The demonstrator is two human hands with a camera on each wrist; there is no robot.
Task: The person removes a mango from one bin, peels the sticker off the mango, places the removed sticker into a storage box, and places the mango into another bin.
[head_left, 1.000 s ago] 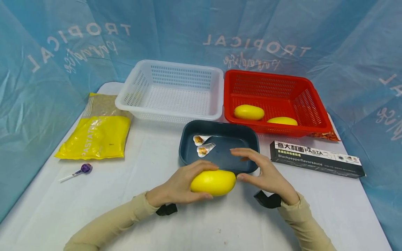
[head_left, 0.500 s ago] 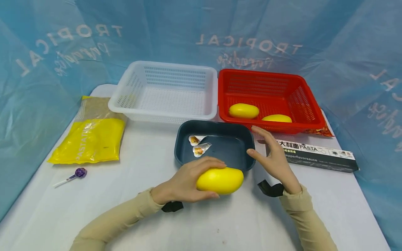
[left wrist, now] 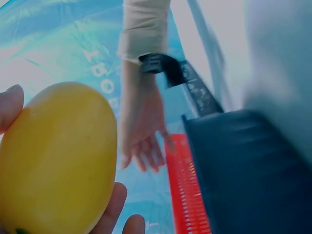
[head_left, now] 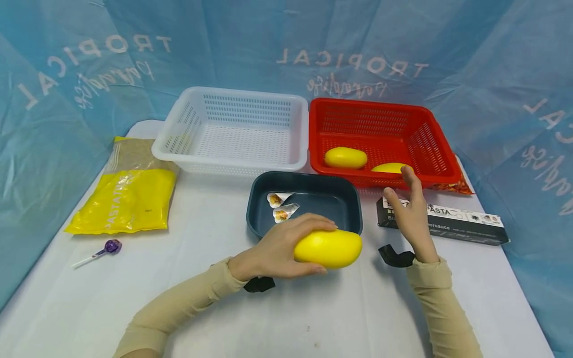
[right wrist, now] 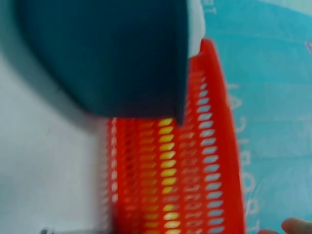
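Note:
My left hand [head_left: 282,251] grips a smooth yellow mango [head_left: 330,248], thumb on the near side and fingers over the far side, above the near right edge of the dark blue tray [head_left: 329,209]. In the left wrist view the held mango [left wrist: 58,156] shows a small green spot at its lower end. My right hand [head_left: 415,221] holds nothing; its fingers point toward the front rim of the red basket [head_left: 329,172], over the black pasta box [head_left: 465,226]. Inside that basket lie two more mangoes, one at left [head_left: 345,157] and the other partly hidden behind the rim and fingertips.
A white basket [head_left: 233,166] stands left of the red one. Two small cone-shaped wrapped pieces lie in the tray, one being the nearer piece [head_left: 285,213]. At left are a yellow pasta bag [head_left: 139,199] and a purple lollipop [head_left: 113,246]. A red packet [head_left: 463,186] shows behind the red basket.
My left hand has carried the mango to the right and slightly up. My right hand has moved away from the mango, right and forward, toward the red basket.

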